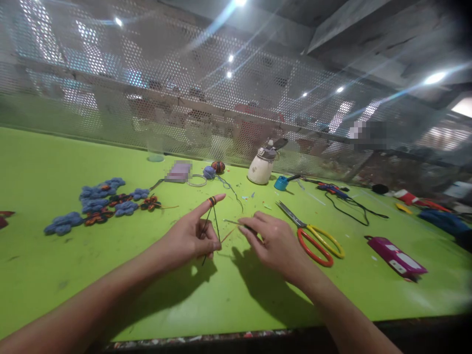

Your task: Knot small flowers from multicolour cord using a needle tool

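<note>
My left hand (199, 231) holds its index finger out, with black and orange yarn (212, 201) wound around it. Dark strands run down from that finger to the thumb, which pinches them against the bent fingers. A slim metal crochet hook (232, 222) sits in the closed fingers of my right hand (273, 241), its tip pointing at the left hand, a small gap apart. Its handle is mostly hidden by the fingers. To the left lie several blue crocheted flowers (96, 191), with black and orange flowers (150, 203) among them.
Orange-and-yellow-handled scissors (315, 248) lie open right of my right hand. Behind stand a white bottle (261, 169) and a blue pot (281, 183); yarn balls (209, 172) rest nearby. A magenta case (396, 255) and a corded tool (334, 191) are at right. Perforated panel (221, 108) backs the green table.
</note>
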Tool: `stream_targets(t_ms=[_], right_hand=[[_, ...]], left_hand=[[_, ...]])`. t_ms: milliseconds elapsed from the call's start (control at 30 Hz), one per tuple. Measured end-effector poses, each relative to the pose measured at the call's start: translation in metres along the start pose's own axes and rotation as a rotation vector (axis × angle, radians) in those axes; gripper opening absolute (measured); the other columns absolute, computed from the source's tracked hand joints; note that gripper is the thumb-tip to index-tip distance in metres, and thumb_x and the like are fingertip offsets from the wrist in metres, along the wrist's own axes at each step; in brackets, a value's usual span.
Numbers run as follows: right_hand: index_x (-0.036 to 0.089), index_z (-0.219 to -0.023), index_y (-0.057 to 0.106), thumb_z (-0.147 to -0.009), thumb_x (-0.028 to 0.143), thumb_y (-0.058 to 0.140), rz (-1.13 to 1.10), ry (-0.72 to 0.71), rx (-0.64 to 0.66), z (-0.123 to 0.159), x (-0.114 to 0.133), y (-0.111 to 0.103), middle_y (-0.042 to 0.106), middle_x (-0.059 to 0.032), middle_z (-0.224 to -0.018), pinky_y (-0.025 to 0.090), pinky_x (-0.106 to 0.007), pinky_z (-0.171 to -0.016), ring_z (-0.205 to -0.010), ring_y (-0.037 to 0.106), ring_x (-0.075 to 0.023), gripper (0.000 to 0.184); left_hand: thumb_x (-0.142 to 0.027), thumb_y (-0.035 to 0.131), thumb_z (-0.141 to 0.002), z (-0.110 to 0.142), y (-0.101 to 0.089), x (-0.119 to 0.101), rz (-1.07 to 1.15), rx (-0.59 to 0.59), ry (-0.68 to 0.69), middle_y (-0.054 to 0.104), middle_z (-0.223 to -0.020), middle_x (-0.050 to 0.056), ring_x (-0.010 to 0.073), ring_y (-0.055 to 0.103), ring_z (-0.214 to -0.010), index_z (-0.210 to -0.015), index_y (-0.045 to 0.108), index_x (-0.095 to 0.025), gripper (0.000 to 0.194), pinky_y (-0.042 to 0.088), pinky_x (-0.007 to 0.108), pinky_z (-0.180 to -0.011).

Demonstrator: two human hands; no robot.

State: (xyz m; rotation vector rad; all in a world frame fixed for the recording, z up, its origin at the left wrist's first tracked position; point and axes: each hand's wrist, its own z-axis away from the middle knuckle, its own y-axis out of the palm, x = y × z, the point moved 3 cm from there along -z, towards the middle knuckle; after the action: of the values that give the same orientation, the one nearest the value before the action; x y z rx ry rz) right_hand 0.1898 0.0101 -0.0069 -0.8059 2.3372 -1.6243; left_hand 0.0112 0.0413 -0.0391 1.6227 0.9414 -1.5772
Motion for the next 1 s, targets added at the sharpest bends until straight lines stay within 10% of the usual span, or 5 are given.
stream_targets(t_ms=[433,667,1000], right_hand=[[0.015,-0.074,0.065,-0.077,0.002,0.056,0.497,-0.439,0.246,-0.014,0.038,-0.022,0.059,-0.0099,-0.069,0.023,-0.034,-0.052,-0.063,0.045,-0.0209,0.015],[0.018,-0.063,0.064,-0.083,0.013,0.056,0.351,-0.375,0.296,-0.014,0.026,-0.033,0.055,-0.0044,-0.06,0.017,-0.032,-0.049,-0.053,0.042,-0.0149,0.022],[0.017,-0.092,0.073,-0.092,0.022,0.051,-0.265,-0.35,0.384,-0.008,0.014,-0.019,0.064,-0.0042,-0.074,0.038,-0.026,-0.06,-0.065,0.055,-0.0138,0.022]], left_hand=[[-0.013,0.068,-0.07,0.002,0.008,-0.005,-0.039,0.015,-0.003,0.057,-0.058,-0.006,0.0118,0.054,-0.047,-0.148,0.02,-0.022,0.092,0.039,0.022,-0.046],[-0.014,0.067,-0.073,0.003,0.001,-0.009,-0.016,0.103,0.03,0.056,-0.065,-0.005,0.0093,0.051,-0.054,-0.133,0.047,-0.016,0.063,0.041,0.024,-0.055],[-0.013,0.07,-0.072,0.005,0.002,-0.01,0.087,0.227,-0.053,0.06,-0.07,-0.003,0.0082,0.054,-0.055,-0.12,0.06,-0.019,0.049,0.036,0.022,-0.05]])
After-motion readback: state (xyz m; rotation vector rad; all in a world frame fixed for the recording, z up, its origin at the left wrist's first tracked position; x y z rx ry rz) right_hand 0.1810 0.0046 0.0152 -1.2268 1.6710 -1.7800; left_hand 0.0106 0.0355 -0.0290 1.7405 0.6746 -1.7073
